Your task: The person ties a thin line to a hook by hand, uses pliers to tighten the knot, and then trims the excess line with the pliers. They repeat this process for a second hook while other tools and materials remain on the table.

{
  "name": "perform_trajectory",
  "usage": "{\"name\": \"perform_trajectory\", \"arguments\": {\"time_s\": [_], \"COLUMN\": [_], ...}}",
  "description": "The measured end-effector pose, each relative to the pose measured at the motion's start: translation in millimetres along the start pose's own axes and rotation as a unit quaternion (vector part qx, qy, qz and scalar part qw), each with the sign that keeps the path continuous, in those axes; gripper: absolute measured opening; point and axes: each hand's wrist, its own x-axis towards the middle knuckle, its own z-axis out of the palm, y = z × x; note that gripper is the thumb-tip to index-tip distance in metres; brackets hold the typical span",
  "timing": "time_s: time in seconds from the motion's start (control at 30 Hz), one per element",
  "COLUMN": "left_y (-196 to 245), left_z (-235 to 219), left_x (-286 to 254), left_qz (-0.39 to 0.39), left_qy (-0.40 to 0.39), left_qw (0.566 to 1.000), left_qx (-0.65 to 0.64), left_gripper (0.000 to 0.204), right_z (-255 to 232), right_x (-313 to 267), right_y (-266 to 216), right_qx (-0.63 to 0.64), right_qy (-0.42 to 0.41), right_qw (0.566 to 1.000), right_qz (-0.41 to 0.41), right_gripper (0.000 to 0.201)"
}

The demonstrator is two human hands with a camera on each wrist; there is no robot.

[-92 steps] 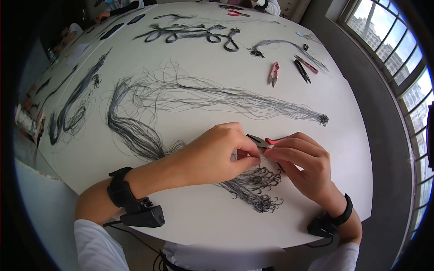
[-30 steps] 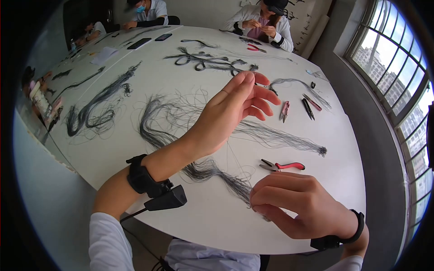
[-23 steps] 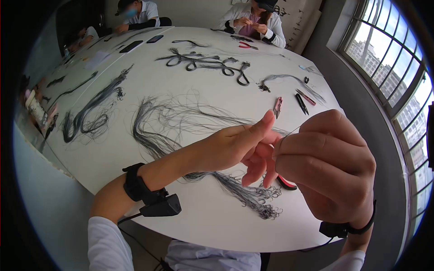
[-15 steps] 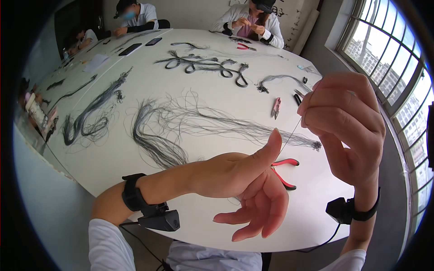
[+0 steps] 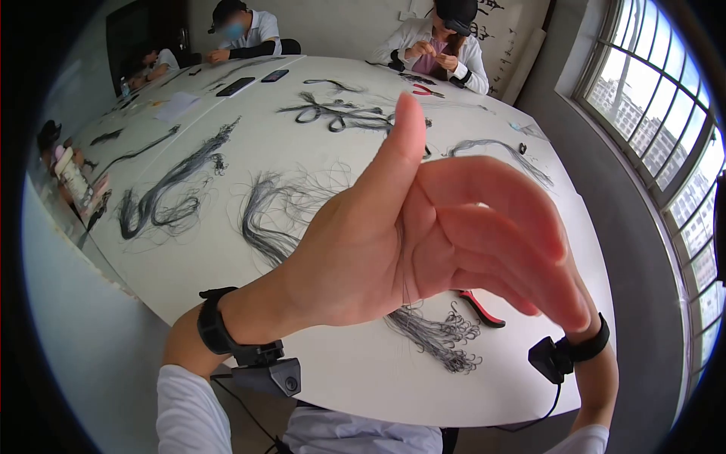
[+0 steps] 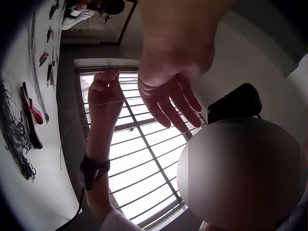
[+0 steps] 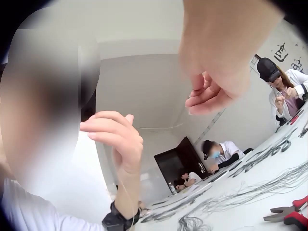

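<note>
Palm up and fingers spread, my left hand [image 5: 423, 234] is raised over the table, with thin strands across its palm. My right hand, mostly hidden behind it in the head view, pinches a thin strand between thumb and finger in the left wrist view [image 6: 106, 94]. In the right wrist view, a pale strand [image 7: 161, 129] runs between my right hand [image 7: 214, 77] and my left hand [image 7: 118, 139]. Below the hands lies a dark bundle with curled ends [image 5: 442, 333]. Red-handled pliers [image 5: 484, 312] lie beside it, partly covered by my left hand.
Long dark strands [image 5: 265, 219] spread across the white table [image 5: 363, 386]. More bundles [image 5: 178, 178] lie to the left and far side, near two phones [image 5: 236, 87]. Other people sit at the far edge; a barred window [image 5: 643, 91] is on the right.
The pliers, between the hands at first, now lie on the table. My left hand has risen and turned palm up in front of my right hand, which was in plain view half a second ago.
</note>
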Motion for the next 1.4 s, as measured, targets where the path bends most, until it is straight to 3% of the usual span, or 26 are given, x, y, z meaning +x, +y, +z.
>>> {"name": "perform_trajectory", "arguments": {"time_s": [0.07,0.1,0.13,0.2,0.27,0.3,0.4,0.47,0.5,0.57,0.6,0.67,0.73,0.8,0.83,0.9,1.0,1.27,1.4], "left_y": [10.1,14.0,14.1,13.1,12.4,11.6,8.0,4.6,2.8,-1.2,-3.2,-10.9,-18.7,-19.1,-19.7,-21.8,-29.6,-41.5,-39.2], "left_z": [0.3,-6.3,-6.2,-6.8,-13.1,-15.7,-17.9,-24.5,-29.8,-42.3,-45.5,-50.1,-45.0,-26.0,-21.9,-17.7,-13.1,4.9,7.4], "left_x": [-2.2,-1.7,-1.8,-0.7,-3.2,-4.7,-5.6,-7.4,-9.2,-14.0,-16.2,-20.1,-22.9,-20.8,-20.5,-21.3,-26.7,-35.8,-36.4], "left_qz": [0.02,0.019,0.019,0.045,0.05,0.059,0.078,0.076,0.075,0.003,0.002,-0.14,-0.231,-0.359,-0.36,-0.467,-0.5,-0.536,-0.515], "left_qy": [0.087,0.072,0.073,0.161,0.169,0.201,0.264,0.293,0.292,0.269,0.268,0.239,0.195,0.185,0.181,0.1,0.041,-0.025,0.027], "left_qw": [0.995,0.991,0.991,0.979,0.977,0.969,0.951,0.922,0.922,0.868,0.869,0.865,0.873,0.832,0.833,0.828,0.84,0.844,0.857], "left_qx": [0.042,0.112,0.113,0.119,0.124,0.127,0.138,0.241,0.241,0.416,0.415,0.418,0.383,0.381,0.378,0.294,0.208,-0.005,-0.009], "left_gripper": [0.067,0.06,0.06,0.056,0.053,0.052,0.049,0.053,0.053,0.06,0.06,0.065,0.068,0.073,0.073,0.08,0.085,0.087,0.067], "right_z": [3.0,8.3,18.7,32.2,41.6,45.8,57.8,66.7,69.2,69.6,66.9,53.5,39.0,25.5,20.0,10.7,-1.3,-5.8,-10.0], "right_x": [-0.7,-5.1,-14.1,-26.8,-37.2,-40.6,-53.8,-62.2,-65.7,-70.3,-69.5,-65.2,-58.5,-51.0,-48.7,-45.7,-44.5,-60.6,-65.1], "right_y": [25.5,31.4,33.1,40.9,35.6,43.0,45.5,40.9,35.8,19.8,11.6,-1.2,-13.9,-19.1,-22.1,-26.7,-25.8,-17.7,-12.3], "right_qx": [-0.035,-0.112,-0.146,-0.161,-0.188,-0.199,-0.193,-0.177,-0.216,-0.294,-0.295,-0.377,-0.431,-0.439,-0.441,-0.445,-0.435,-0.415,-0.408], "right_qy": [-0.089,-0.124,-0.134,-0.175,-0.192,-0.177,-0.174,-0.17,-0.162,-0.146,-0.145,-0.099,-0.095,-0.106,-0.104,-0.126,-0.171,-0.167,-0.163], "right_qw": [0.995,0.985,0.98,0.971,0.962,0.957,0.954,0.956,0.942,0.906,0.907,0.859,0.828,0.81,0.811,0.795,0.783,0.765,0.773], "right_qz": [0.01,0.033,0.007,-0.033,-0.039,-0.116,-0.15,-0.159,-0.201,-0.266,-0.264,-0.331,-0.346,-0.374,-0.371,-0.392,-0.411,-0.463,-0.459], "right_gripper": [0.019,0.019,0.015,0.009,0.008,0.001,0.003,0.006,0.007,0.012,0.012,0.017,0.022,0.025,0.025,0.025,0.022,0.016,0.016]}}
